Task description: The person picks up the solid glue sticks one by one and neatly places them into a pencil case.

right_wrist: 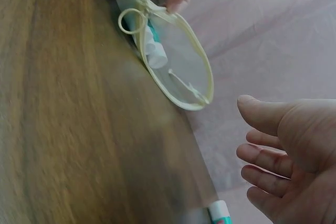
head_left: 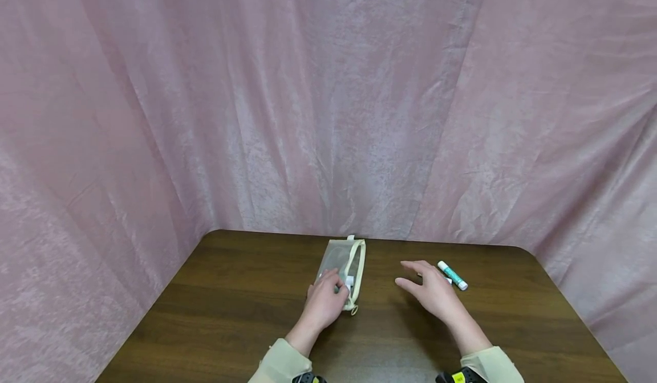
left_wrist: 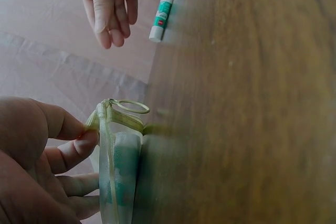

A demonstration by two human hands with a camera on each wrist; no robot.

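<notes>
A pale mesh zip pouch (head_left: 335, 253) with cream edging lies on the table, its zipper side gaping toward the right. My left hand (head_left: 324, 302) pinches the pouch's upper edge between thumb and forefinger near the ring-pull end. Inside the pouch (right_wrist: 184, 51), white-capped teal sticks (right_wrist: 157, 56) show through the opening. My right hand (head_left: 435, 293) hovers over the table with fingers spread apart from the thumb, holding nothing. Just beyond it lies a teal and white glue stick (head_left: 453, 276). A small white bit beside that hand is mostly hidden.
The brown wooden table (head_left: 231, 292) has rounded far corners. Pink curtains (head_left: 328, 104) hang behind it and along both sides. A cream ring (left_wrist: 131, 107) hangs from the pouch's zipper end.
</notes>
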